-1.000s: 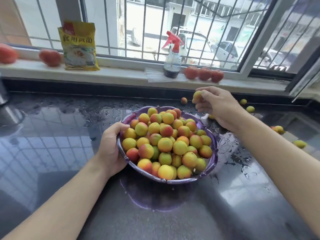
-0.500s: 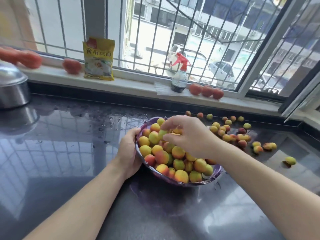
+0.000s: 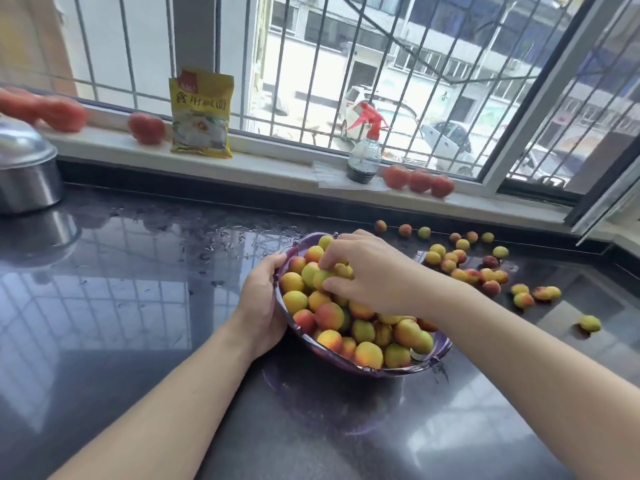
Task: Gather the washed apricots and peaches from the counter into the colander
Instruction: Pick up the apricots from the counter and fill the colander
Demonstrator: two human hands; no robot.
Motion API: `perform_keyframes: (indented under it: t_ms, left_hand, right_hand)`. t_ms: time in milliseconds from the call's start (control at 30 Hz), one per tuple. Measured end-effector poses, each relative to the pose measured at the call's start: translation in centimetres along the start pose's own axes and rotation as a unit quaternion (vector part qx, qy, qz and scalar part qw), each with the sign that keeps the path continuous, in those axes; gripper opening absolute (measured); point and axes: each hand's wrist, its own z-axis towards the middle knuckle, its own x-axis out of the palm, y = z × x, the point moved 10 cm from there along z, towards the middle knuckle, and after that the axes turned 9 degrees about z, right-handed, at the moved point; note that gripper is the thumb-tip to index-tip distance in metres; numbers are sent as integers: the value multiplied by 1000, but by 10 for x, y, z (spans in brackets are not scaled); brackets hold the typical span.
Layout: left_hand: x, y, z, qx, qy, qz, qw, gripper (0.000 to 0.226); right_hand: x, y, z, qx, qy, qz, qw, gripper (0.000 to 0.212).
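left hand (image 3: 260, 308) grips the near-left rim of the purple colander (image 3: 437, 355), fingers curled over the edge. right hand (image 3: 370, 271) rests on the heaped fruit (image 3: 360, 330) inside, fingers bent round a yellow-green apricot (image 3: 320, 277). colander sits on the wet dark tabletop (image 3: 138, 306). loose apricots and peaches (image 3: 464, 268) lie scattered to its right, near the windowsill (image 3: 277, 168).

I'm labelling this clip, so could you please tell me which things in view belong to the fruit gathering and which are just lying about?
Job:
purple colander
loose apricots on the counter
left hand
right hand

Lying about:
yellow packet
spray bottle
tomatoes
metal pot
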Motion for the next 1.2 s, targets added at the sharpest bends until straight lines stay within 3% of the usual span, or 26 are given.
perform_keyframes:
  t_ms: [100,200,367,467,567,700,900,1200]
  left_hand:
    - [0,-1,0,2,3,0,1000,51]
    - [1,-1,1,4,4,-2,1000,50]
    - [1,1,2,-4,12,-6,1000,55]
    - [-1,-1,8,-10,13,-31,999,61]
    - [-2,2,14,-27,19,-56,998,59]
    - [-2,6,15,-43,27,-62,997,59]
    - [-6,8,18,-58,23,-59,996,59]
    - [-4,6,16,-61,9,-61,996,58]
  right_hand:
    - [-6,-3,-1,-5,-6,18,1000,33]
    - [-42,-33,-4,27,-105,111,988,34]
    - [-69,-155,-4,170,-218,161,947,20]
    - [-34,-231,4,265,-187,105,940,23]
    - [-8,-267,22,277,-154,68,946,35]
    - [5,-278,64,245,-134,32,960,45]
    - [25,-303,109,270,-114,24,956,47]
    - [13,-304,105,258,-171,70,948,25]
